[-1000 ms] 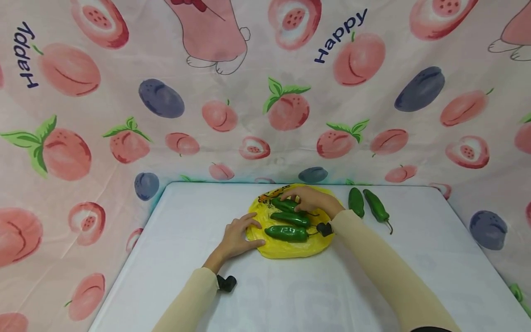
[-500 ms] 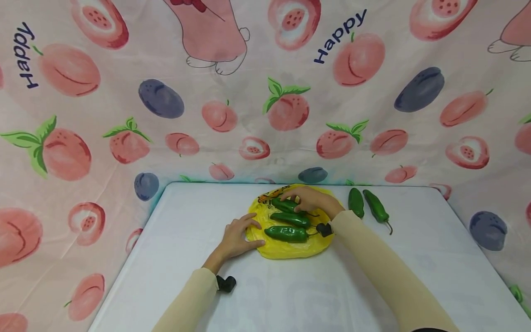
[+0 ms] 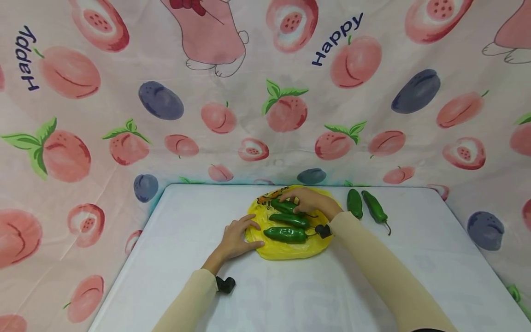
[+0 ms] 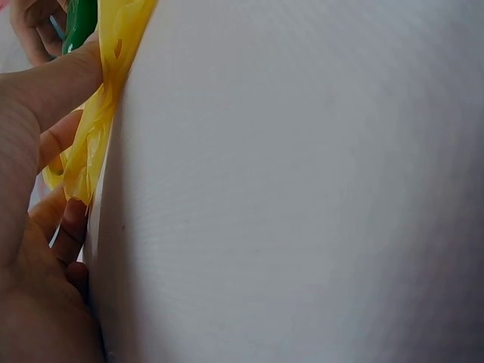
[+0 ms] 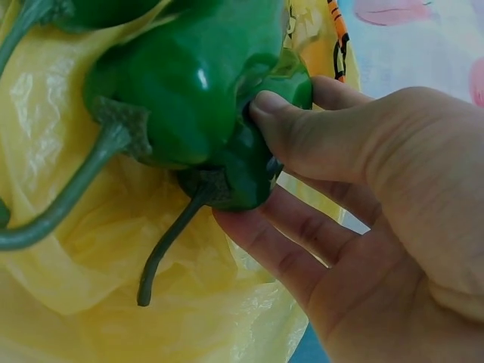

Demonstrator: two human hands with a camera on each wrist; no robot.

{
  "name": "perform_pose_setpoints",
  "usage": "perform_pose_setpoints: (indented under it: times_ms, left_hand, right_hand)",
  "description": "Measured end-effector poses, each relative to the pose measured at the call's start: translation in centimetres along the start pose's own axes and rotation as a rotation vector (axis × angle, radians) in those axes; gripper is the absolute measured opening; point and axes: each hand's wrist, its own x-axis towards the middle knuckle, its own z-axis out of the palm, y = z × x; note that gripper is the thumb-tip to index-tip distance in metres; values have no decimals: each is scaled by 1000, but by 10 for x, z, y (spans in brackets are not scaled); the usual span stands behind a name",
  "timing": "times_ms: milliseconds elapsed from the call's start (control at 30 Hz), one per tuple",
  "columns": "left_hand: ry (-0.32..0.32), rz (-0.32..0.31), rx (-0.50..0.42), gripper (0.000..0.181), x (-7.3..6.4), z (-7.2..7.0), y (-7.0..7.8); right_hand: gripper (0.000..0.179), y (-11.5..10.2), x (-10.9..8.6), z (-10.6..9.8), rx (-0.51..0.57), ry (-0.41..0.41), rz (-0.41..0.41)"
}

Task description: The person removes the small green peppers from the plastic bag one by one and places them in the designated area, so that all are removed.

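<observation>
A yellow plastic bag (image 3: 290, 251) lies spread near the table's far edge, with three green peppers on it. My right hand (image 3: 309, 199) grips the farthest green pepper (image 3: 283, 206). In the right wrist view, the thumb (image 5: 295, 132) presses its near side and the fingers reach round behind, while its stem (image 5: 168, 249) points down. In front of it lie the middle pepper (image 3: 290, 220) and the nearest pepper (image 3: 286, 235). My left hand (image 3: 235, 237) rests at the bag's left edge, thumb and fingers spread apart; its thumb (image 4: 60, 83) touches the yellow plastic.
Two more green peppers lie right of the bag: a shorter one (image 3: 354, 203) and a longer one (image 3: 374, 206) with a stem. The white table (image 3: 186, 207) ends against a fruit-print cloth (image 3: 249, 92) hanging behind. Black wrist cameras sit at both cuffs.
Both hands and the peppers stay in place on the bag. The head view has shifted very slightly.
</observation>
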Motion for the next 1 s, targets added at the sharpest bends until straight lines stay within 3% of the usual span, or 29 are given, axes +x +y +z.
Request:
perform_pose_setpoints:
  times_ms: [233, 500, 800, 1000]
  left_hand:
    - [-6, -8, -9, 39, 0, -1, 2]
    - [-13, -12, -13, 38, -1, -2, 3]
    - [-18, -15, -2, 39, -2, -2, 4]
    - [-14, -15, 0, 38, -1, -2, 4]
  right_hand:
    - [52, -4, -1, 0, -40, 3, -4]
    - [52, -7, -3, 2, -56, 8, -79]
    - [52, -9, -3, 3, -76, -19, -56]
    - [52, -8, -4, 3, -95, -2, -91]
